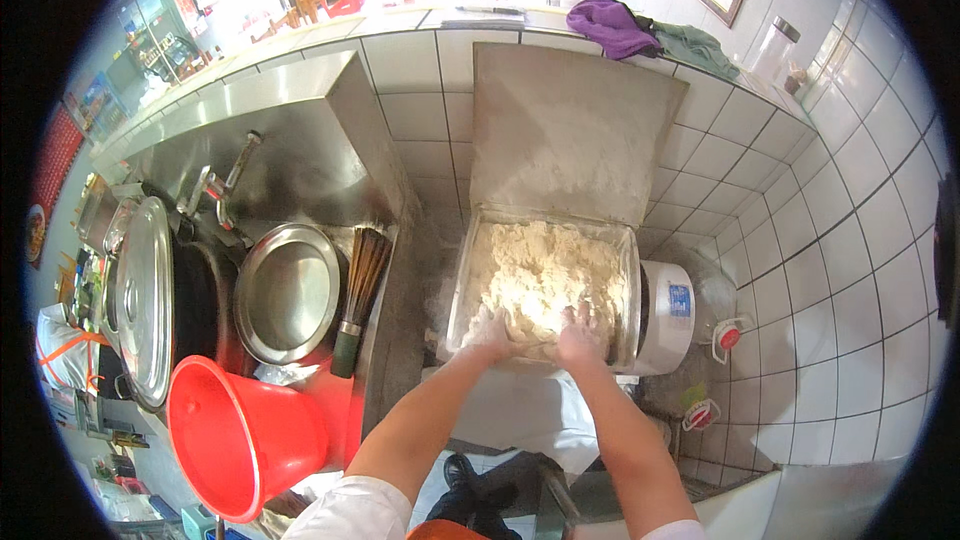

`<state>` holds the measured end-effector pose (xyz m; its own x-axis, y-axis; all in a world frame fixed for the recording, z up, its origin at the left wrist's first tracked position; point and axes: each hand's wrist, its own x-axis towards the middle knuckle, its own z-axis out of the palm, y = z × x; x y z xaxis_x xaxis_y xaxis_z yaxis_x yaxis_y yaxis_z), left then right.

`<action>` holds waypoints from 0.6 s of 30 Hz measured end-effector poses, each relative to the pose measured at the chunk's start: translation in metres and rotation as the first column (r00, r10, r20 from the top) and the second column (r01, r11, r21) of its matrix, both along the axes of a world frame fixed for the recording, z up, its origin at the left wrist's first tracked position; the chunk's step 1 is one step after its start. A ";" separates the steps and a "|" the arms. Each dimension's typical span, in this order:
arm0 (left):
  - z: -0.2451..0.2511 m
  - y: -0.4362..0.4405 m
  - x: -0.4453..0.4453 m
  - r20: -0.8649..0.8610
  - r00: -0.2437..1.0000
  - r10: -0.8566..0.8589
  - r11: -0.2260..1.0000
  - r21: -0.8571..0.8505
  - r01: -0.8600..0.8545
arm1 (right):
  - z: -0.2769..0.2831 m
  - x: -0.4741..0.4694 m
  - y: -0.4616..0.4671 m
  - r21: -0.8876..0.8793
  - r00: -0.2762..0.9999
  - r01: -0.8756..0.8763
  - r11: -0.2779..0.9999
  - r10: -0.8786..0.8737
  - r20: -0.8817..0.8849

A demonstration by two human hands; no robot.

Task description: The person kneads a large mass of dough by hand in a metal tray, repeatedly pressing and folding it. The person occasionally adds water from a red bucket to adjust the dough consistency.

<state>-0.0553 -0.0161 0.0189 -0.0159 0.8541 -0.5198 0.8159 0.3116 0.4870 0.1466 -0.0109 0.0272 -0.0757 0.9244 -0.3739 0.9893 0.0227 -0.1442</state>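
Shaggy, flour-covered dough (551, 262) fills the metal tub (636, 296) of what looks like a dough mixer. At the tub's near edge my left hand (489, 335) touches the dough at the left corner. It is dusted white, and its fingers are partly lost in the mix. My right hand (580, 337) rests on the dough to the right, its floury fingers spread. The tub's flat metal lid (562, 127) stands raised against the tiled wall behind. A white cylindrical motor housing (667, 315) sits on the tub's right side.
Left of the tub, a steel sink unit holds a metal basin (289, 296), a bamboo brush (356, 300) and a red bucket (247, 435). A large lidded pot (142, 304) stands farther left. Purple cloth (613, 24) lies on the ledge. Containers with red caps (726, 337) stand right.
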 end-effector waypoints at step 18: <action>0.020 0.015 0.004 -0.174 0.978 -0.116 0.972 -0.221 0.076 | -0.003 -0.015 0.174 0.201 0.996 0.031 0.979 -0.012 -0.093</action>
